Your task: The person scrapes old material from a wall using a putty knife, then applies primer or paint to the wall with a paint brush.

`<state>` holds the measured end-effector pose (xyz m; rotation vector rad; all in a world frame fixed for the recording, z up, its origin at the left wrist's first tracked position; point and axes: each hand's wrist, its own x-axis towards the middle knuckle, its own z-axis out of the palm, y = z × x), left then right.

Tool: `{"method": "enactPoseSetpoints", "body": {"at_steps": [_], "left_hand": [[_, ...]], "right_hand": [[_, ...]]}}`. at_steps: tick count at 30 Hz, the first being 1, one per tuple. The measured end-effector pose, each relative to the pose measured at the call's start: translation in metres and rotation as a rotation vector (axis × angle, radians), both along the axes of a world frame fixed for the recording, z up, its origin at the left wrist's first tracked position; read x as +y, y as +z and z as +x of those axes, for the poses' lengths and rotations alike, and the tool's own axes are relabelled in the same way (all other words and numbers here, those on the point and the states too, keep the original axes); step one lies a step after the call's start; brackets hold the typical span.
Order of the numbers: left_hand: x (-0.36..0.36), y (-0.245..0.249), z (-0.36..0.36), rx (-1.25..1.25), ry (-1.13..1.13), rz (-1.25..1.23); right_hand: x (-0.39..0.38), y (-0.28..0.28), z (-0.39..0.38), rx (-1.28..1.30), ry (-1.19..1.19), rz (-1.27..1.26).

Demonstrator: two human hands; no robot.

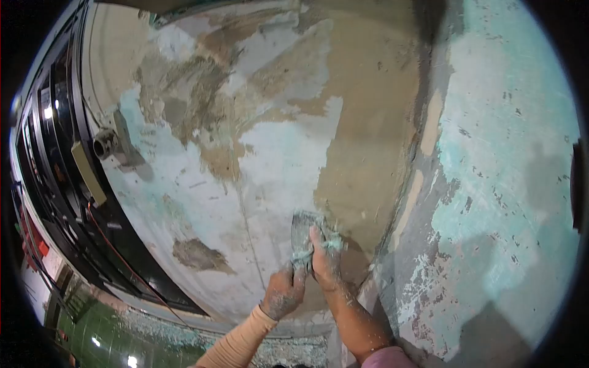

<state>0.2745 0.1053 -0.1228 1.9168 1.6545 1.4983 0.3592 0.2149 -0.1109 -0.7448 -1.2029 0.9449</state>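
A wide flat scraper [307, 228] with a dusty grey blade lies against the wall [282, 159], blade pointing up. My left hand [284, 293], dust-covered and in a peach sleeve, is closed around its lower end, so the handle is mostly hidden. Over the blade's right side, my right hand [325, 262] grips the scraper with one digit stretched up along it. Pale green paint scrapings [331, 241] cling around the blade and the right hand. Whitish-green paint surrounds the scraper on the left, while bare brown plaster [368, 153] shows to the right.
A pipe stub [105, 143] sticks out of the wall at left, near a dark-framed window or door [58, 147]. An orange cable [126, 257] hangs beside it. The adjoining wall [497, 184] has peeling green paint. Paint debris [165, 331] litters the green tiled floor [98, 325].
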Motion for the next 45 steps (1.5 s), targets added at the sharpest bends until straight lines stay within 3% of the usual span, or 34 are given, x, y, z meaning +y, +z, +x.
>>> {"method": "enactPoseSetpoints", "body": {"at_steps": [1,4,7,8,11,12,15,16,19,20,23,25,26,27,29,30,31,33,34,36,38,41,42,45], "left_hand": [[0.003,0.012,0.003,-0.035,-0.028,0.007],[0.006,0.046,0.008,-0.166,-0.084,-0.045],[0.012,0.016,0.003,-0.044,-0.055,0.013],[0.012,0.014,0.007,-0.053,-0.041,0.046],[0.034,0.045,0.003,0.257,-0.019,0.333],[0.033,0.047,0.002,0.349,0.0,0.414],[0.023,0.045,0.002,0.191,-0.067,0.251],[0.014,0.056,0.015,-0.114,-0.085,0.061],[0.028,0.082,0.012,0.134,-0.038,0.212],[0.034,0.083,0.006,0.303,-0.048,0.272],[0.04,0.057,0.005,0.336,-0.048,0.334],[0.041,0.069,0.011,0.402,-0.047,0.357],[0.039,0.083,0.014,0.406,-0.049,0.397],[0.036,0.09,0.013,0.414,-0.051,0.423],[0.038,0.084,0.008,0.47,-0.039,0.38],[0.042,0.085,0.009,0.505,-0.038,0.381],[0.043,0.09,0.011,0.378,-0.047,0.316],[0.042,0.094,0.015,0.113,-0.058,0.18],[0.038,0.121,0.015,0.146,-0.126,0.229],[0.046,0.136,0.01,0.201,-0.155,0.296],[0.048,0.124,0.011,0.156,-0.153,0.254],[0.048,0.124,0.014,0.086,-0.154,0.134],[0.049,0.132,0.014,0.085,-0.171,0.125],[0.05,0.168,0.02,0.042,-0.178,0.058]], "right_hand": [[0.006,-0.003,-0.003,-0.008,-0.056,0.065],[-0.003,0.045,0.013,0.069,0.153,-0.144],[0.01,0.012,0.004,-0.003,-0.014,-0.064],[0.012,0.006,0.013,-0.105,0.043,0.008],[0.036,0.026,0.01,0.003,0.029,-0.064],[0.001,0.077,0.017,0.168,0.132,-0.177],[0.016,0.049,0.015,0.084,0.065,-0.054],[0.025,0.037,0.006,0.065,-0.109,0.104],[0.055,0.047,0.024,-0.146,0.007,-0.01],[0.053,0.04,0.019,-0.112,-0.022,0.015],[0.05,0.047,0.006,0.031,-0.157,0.143],[0.031,0.082,0.052,-0.117,0.06,-0.17],[0.061,0.077,0.045,0.076,0.18,-0.222],[0.074,0.057,0.042,0.065,0.178,-0.273],[0.032,0.084,0.03,0.043,0.177,-0.376],[0.058,0.051,0.021,0.029,0.144,-0.18],[0.088,0.026,0.013,0.025,0.106,0.03],[0.1,0.052,0.034,0.035,0.448,0.225],[0.08,0.098,0.074,0.052,0.836,0.178],[0.063,0.115,0.078,0.156,0.981,0.028],[0.053,0.123,0.033,0.291,0.478,-0.079],[0.034,0.118,0.027,0.257,0.163,0.092],[0.039,0.128,0.029,0.389,0.394,-0.006],[0.035,0.179,0.045,0.267,0.51,-0.074]]}}
